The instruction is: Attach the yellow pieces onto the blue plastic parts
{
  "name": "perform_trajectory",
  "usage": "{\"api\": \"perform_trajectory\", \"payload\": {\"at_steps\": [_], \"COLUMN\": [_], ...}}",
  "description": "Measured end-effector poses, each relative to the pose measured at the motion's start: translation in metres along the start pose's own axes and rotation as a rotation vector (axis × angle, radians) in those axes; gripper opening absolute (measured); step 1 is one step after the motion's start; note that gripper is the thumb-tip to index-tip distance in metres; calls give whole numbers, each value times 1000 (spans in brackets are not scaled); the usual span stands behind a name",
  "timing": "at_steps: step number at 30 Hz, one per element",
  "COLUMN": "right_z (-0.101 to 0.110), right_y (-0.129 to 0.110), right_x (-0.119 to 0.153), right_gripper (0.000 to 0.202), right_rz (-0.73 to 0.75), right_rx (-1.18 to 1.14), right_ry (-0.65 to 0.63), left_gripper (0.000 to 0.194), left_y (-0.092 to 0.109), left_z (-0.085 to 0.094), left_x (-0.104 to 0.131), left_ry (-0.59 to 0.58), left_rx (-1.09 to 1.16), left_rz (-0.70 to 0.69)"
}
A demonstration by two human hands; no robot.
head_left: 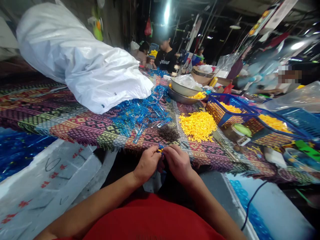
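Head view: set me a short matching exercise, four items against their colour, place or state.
1. Large sack
2. Yellow heap
3. Dark heap
4. Left hand and right hand

A. Between the blue pieces and the yellow heap
B. Fingertips on a small blue-and-yellow piece
C. White, upper left
D. Just left of the blue baskets

Pairs: 1-C, 2-D, 3-A, 4-B

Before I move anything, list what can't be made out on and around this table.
All in the head view:
Small blue and yellow piece: full shape, covered by the fingers of the left hand and right hand.
White sack: contents, hidden by its own sheeting.
Dark pile: single pieces, too small.
Blue pieces at far left: full extent, cut off by the left edge.
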State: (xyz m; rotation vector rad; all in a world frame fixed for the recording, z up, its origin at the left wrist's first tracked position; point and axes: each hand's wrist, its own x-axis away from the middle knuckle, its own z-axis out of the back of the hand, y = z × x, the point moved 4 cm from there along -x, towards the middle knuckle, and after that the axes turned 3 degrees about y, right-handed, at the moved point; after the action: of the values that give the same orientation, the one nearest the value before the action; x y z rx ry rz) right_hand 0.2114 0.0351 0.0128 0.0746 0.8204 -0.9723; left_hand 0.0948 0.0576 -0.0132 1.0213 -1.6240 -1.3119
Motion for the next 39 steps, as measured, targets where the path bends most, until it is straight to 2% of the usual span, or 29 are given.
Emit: {"api": "perform_trajectory", "payload": {"at_steps": [10, 17, 22, 28, 34, 39], "right_z": [5, 13, 17, 9, 8, 1], "right_y": [-1, 8, 10, 12, 10, 2], "right_x": [1, 0, -5, -6, -4, -2], "right_gripper": [14, 17, 17, 16, 18, 17], "right_rz": [-3, -72, -35, -8, -68, 14], "right_rx": [-15, -88, 49, -67, -106, -40], "right_ry": [38, 118, 45, 27, 127, 23], "left_gripper": [14, 14, 12, 12, 13, 12], "left_y": [7, 7, 11, 8, 6, 9], "left_z": [-5, -4, -7, -4, 3, 3], "left_x": [0, 1, 4, 7, 1, 1], "left_ry": [-20, 9, 6, 36, 74, 96], "left_rx": [-75, -109, -170, -209, -216, -213], "left_rz": [-30, 19, 17, -46, -25, -37]}}
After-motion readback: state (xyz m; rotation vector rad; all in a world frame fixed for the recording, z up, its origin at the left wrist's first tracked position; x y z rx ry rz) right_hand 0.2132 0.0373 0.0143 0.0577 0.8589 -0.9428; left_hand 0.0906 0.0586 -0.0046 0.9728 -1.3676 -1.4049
